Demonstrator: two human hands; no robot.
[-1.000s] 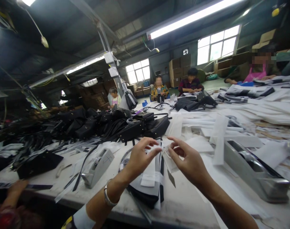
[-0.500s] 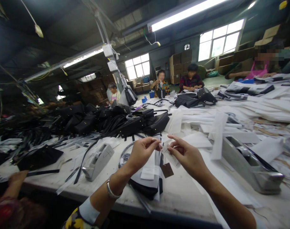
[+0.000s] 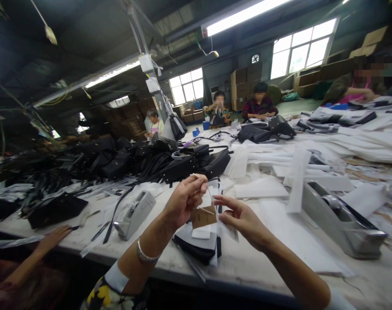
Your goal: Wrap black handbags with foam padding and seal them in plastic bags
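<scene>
My left hand (image 3: 186, 199) is closed, pinching a thin string from which a brown square tag (image 3: 203, 217) hangs. To its right my right hand (image 3: 244, 217) has thumb and forefinger close together on a clear plastic piece (image 3: 229, 228) beside the tag. Below both hands lies a black bag (image 3: 196, 249) with white sheets on top, at the front of the white table (image 3: 244, 267).
Grey tape dispensers stand left (image 3: 134, 215) and right (image 3: 341, 224). Black bags (image 3: 179, 168) pile up behind, white sheets (image 3: 312, 241) at right. A co-worker's hand (image 3: 55, 237) rests at the left table edge; other people sit across.
My left hand has moved slightly left and up with the string. The brown tag has swung left and turned. The co-worker's hand at the left has shifted right.
</scene>
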